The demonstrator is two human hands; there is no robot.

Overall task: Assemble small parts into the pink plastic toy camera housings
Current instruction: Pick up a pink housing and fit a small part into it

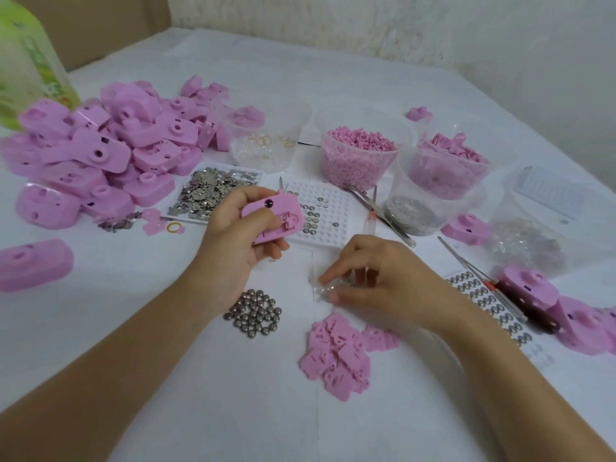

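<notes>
My left hand (233, 235) grips a pink camera housing (271, 216) above the table, its open side up, with small metal parts inside. My right hand (376, 278) reaches down to a little heap of clear plastic parts (321, 285) on the white table and pinches at them with thumb and fingers. A cluster of round metal button cells (255, 313) lies below my left hand. Flat pink plates (336, 355) are piled near my right wrist.
A big heap of pink housings (100, 155) fills the left. Tubs of clear parts (263, 138), pink bits (360, 158), pink pieces (446, 165) stand behind. Also a metal-contacts tray (213, 191), white dimpled tray (320, 211), tweezers (380, 208), a green bottle (26, 61).
</notes>
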